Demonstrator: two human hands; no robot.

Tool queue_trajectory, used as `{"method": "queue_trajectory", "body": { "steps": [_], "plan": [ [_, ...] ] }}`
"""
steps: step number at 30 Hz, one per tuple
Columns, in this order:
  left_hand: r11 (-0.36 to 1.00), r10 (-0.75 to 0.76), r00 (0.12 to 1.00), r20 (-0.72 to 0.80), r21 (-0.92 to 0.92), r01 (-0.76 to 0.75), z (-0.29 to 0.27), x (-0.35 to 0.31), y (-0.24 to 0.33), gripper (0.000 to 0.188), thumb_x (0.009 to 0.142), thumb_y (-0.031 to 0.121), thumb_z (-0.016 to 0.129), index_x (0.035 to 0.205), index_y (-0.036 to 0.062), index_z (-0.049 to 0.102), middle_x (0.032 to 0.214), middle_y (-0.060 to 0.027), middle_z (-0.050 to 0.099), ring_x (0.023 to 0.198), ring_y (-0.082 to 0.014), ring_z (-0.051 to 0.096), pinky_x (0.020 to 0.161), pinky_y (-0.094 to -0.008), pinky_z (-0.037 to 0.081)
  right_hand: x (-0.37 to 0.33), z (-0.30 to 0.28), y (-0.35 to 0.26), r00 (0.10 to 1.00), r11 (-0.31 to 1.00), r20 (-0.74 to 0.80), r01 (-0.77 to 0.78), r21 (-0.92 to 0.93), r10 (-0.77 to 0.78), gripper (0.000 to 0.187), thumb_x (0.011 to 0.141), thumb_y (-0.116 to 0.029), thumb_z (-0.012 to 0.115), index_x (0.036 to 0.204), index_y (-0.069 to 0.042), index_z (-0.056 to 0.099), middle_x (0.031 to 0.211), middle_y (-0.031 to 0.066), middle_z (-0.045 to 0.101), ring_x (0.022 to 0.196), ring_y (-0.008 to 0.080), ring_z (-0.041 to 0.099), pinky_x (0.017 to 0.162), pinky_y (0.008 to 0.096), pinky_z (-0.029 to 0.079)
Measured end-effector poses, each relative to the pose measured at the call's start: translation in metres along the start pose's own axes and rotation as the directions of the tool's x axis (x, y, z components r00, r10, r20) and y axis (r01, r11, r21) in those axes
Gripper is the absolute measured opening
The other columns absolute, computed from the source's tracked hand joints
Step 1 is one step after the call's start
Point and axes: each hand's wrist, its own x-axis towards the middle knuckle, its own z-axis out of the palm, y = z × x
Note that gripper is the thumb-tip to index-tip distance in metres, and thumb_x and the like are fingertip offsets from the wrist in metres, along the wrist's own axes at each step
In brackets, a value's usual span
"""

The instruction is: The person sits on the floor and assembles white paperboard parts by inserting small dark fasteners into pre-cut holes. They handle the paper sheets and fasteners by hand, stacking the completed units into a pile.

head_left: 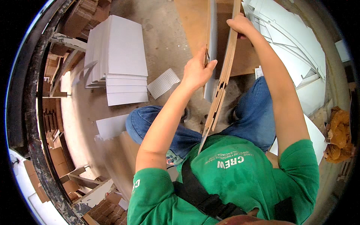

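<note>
Between my knees, sheets of cardboard stand on edge in two parts with a gap between them. My left hand (198, 70) is closed around the thinner left part (210, 71), its thumb raised on the inner side and its fingers mostly hidden. At the far end of the thicker right part, a bundle of cardboard sheets (222, 77), my right hand (241, 25) grips the upper edge. Notches show along that bundle's edge, and its near end points at my green shirt. A grey-white face shows on the inner side of the left part.
A stack of white sheets (125, 48) lies on the floor at the left, a small gridded card (163, 83) beside it. White cut-out sheets (296, 41) are heaped at the right, near an orange-brown cloth (338, 133). A dark metal rack (45, 157) with brown cardboard borders the left side.
</note>
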Motion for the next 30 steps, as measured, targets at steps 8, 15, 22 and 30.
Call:
{"method": "queue_trajectory", "body": {
  "steps": [8,15,22,30],
  "plan": [
    [0.986,0.109,0.993,-0.034,0.131,-0.104,0.004,-0.006,0.001,0.051,0.071,0.01,0.05,0.12,0.0033,0.038,0.083,-0.0264,0.057,0.08,-0.0428,0.055,0.071,-0.0477,0.043,0.018,0.003,0.025,0.986,0.995,-0.13,0.098,-0.029,-0.101,0.067,0.071,-0.033,0.05,0.115,0.014,0.035,0.086,0.0253,0.06,0.061,0.0302,0.062,0.049,0.0349,0.05],
    [0.996,0.07,0.996,0.048,0.058,-0.072,0.0,-0.067,0.011,0.047,0.078,0.012,0.051,0.122,0.0033,0.037,0.083,-0.0251,0.056,0.079,-0.0388,0.057,0.07,-0.042,0.045,0.029,0.015,0.022,0.988,0.999,-0.149,0.04,0.016,-0.038,0.065,0.077,-0.038,0.042,0.119,0.01,0.031,0.105,0.033,0.052,0.1,0.0412,0.052,0.087,0.0422,0.04],
    [0.964,0.086,0.973,0.213,-0.264,-0.027,-0.007,-0.107,0.015,0.051,0.091,0.028,0.037,0.131,-0.0019,0.029,0.129,-0.0224,0.038,0.121,-0.0312,0.036,0.1,-0.0337,0.027,0.053,0.015,0.022,0.913,0.982,-0.365,0.15,-0.115,-0.182,0.071,0.078,-0.039,0.043,0.129,0.003,0.017,0.112,0.0334,0.047,0.106,0.0418,0.047,0.092,0.0428,0.036],
    [0.796,-0.025,0.95,0.31,-0.569,0.206,0.021,-0.227,-0.063,0.072,0.077,0.023,0.061,0.134,-0.0015,0.024,0.135,-0.0143,0.033,0.125,-0.0246,0.032,0.102,-0.0341,0.024,0.077,-0.018,-0.004,0.981,0.972,-0.159,0.075,-0.224,-0.113,0.071,0.069,-0.035,0.054,0.134,-0.023,0.027,0.127,0.0246,0.039,0.112,0.0365,0.045,0.091,0.0408,0.04]
  ]
}}
